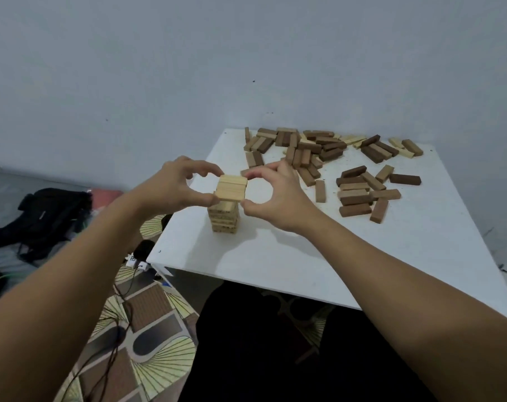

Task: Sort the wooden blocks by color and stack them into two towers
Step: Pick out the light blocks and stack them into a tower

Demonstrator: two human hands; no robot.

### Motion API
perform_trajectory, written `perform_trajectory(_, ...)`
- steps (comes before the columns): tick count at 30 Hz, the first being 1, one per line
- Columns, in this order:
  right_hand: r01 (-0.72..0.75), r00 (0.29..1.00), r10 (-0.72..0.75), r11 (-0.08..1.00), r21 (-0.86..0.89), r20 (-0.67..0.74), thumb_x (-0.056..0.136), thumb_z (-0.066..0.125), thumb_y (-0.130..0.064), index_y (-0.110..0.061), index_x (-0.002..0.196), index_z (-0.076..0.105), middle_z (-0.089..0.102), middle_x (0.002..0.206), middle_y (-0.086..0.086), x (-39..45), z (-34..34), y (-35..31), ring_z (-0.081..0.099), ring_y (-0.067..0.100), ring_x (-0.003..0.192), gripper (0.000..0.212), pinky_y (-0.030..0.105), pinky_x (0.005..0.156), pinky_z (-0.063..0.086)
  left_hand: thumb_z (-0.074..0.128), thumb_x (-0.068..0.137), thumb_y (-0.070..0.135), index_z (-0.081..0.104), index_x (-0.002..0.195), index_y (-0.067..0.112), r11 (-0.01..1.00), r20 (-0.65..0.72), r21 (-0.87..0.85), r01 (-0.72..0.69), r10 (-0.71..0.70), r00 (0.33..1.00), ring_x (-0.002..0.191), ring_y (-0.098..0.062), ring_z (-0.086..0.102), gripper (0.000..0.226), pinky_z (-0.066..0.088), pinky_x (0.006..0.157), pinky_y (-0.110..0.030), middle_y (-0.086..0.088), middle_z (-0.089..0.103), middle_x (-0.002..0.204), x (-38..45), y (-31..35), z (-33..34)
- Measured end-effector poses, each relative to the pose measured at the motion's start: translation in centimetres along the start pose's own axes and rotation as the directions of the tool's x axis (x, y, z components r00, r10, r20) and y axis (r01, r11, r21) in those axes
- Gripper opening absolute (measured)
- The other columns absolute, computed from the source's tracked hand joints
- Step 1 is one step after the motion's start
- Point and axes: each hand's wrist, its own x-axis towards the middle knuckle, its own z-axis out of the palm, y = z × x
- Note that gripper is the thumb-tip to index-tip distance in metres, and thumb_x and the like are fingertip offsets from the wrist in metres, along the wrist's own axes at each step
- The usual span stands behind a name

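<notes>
Bedding, grey and rumpled, lies at far left with a black bag (47, 216) on it. Patterned floor (147, 338) with fan shapes and brown panels runs below, crossed by thin dark cables (113, 332). A plain pale blue-grey wall (188, 68) fills the background. A white table (275, 262) stands against it, its top lightly scuffed. Near the table's left side rises a tower (224, 219) of light blocks. The left hand (173, 187) pinches the left side of the top layer (232, 188) between thumb and curled fingers; the right hand (278, 192) pinches the right side likewise. Farther right and toward the wall, loose blocks (313, 149), light and dark brown, lie scattered in heaps, with another heap (365, 192) near the right edge.
</notes>
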Motion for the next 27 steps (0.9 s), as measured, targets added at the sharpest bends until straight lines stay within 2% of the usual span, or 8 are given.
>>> perform_trajectory(2, -0.005, 1.000, 0.006, 1.000, -0.021, 0.015, 0.078, 0.084, -0.043, -0.034, 0.126, 0.065, 0.040, 0.123, -0.010, 0.4, 1.2, 0.1, 0.034, 0.011, 0.130, 0.052, 0.025, 0.108, 0.029, 0.090, 0.077, 0.043, 0.068, 0.118, 0.053, 1.000, 0.012, -0.008, 0.026, -0.025, 1.000, 0.121, -0.021, 0.050, 0.047, 0.043, 0.100, -0.040, 0.006, 0.056, 0.126, -0.1, -1.5, 0.2)
perform_trajectory(4, -0.026, 0.999, 0.027, 0.999, -0.037, 0.037, 0.079, 0.083, -0.044, -0.036, 0.126, 0.064, 0.039, 0.122, -0.012, 0.8, 2.4, 0.4, 0.034, 0.013, 0.130, 0.051, 0.026, 0.106, 0.029, 0.088, 0.079, 0.043, 0.067, 0.118, 0.054, 0.998, 0.028, -0.029, 0.047, -0.046, 0.999, 0.122, -0.022, 0.050, 0.046, 0.044, 0.104, -0.044, 0.007, 0.056, 0.125, 0.0, -3.0, 0.4)
perform_trajectory(10, -0.088, 0.994, 0.090, 0.996, -0.032, 0.061, 0.079, 0.083, -0.048, -0.041, 0.124, 0.063, 0.041, 0.125, -0.011, 1.4, 3.4, 1.2, 0.034, 0.011, 0.130, 0.050, 0.024, 0.101, 0.029, 0.087, 0.080, 0.042, 0.067, 0.119, 0.053, 0.996, 0.057, -0.074, 0.056, -0.052, 0.997, 0.122, -0.019, 0.049, 0.046, 0.039, 0.095, -0.035, 0.007, 0.056, 0.125, 1.1, -4.9, 1.0)
perform_trajectory(18, -0.126, 0.988, 0.128, 0.992, -0.026, 0.088, 0.081, 0.082, -0.046, -0.042, 0.124, 0.063, 0.041, 0.126, -0.011, 1.7, 3.7, 1.5, 0.033, 0.010, 0.133, 0.048, 0.027, 0.106, 0.030, 0.087, 0.080, 0.043, 0.068, 0.119, 0.052, 0.992, 0.107, -0.107, 0.068, -0.056, 0.993, 0.125, -0.020, 0.047, 0.045, 0.043, 0.103, -0.042, 0.009, 0.055, 0.128, 1.9, -5.9, 1.0)
perform_trajectory(22, -0.140, 0.985, 0.141, 0.990, -0.023, 0.100, 0.081, 0.081, -0.047, -0.042, 0.125, 0.062, 0.041, 0.125, -0.010, 1.3, 3.6, 1.6, 0.035, 0.012, 0.130, 0.049, 0.030, 0.107, 0.034, 0.087, 0.081, 0.038, 0.069, 0.121, 0.048, 0.989, 0.115, -0.132, 0.068, -0.053, 0.992, 0.124, -0.019, 0.047, 0.045, 0.041, 0.098, -0.036, 0.007, 0.056, 0.129, 1.8, -5.8, 1.3)
perform_trajectory(27, -0.137, 0.985, 0.139, 0.990, -0.025, 0.103, 0.081, 0.080, -0.045, -0.041, 0.127, 0.062, 0.041, 0.125, -0.009, 1.2, 3.5, 1.4, 0.036, 0.012, 0.129, 0.050, 0.030, 0.107, 0.035, 0.088, 0.080, 0.039, 0.069, 0.121, 0.049, 0.983, 0.123, -0.161, 0.093, -0.073, 0.990, 0.125, -0.019, 0.048, 0.046, 0.044, 0.104, -0.041, 0.010, 0.056, 0.129, 1.6, -5.8, 1.5)
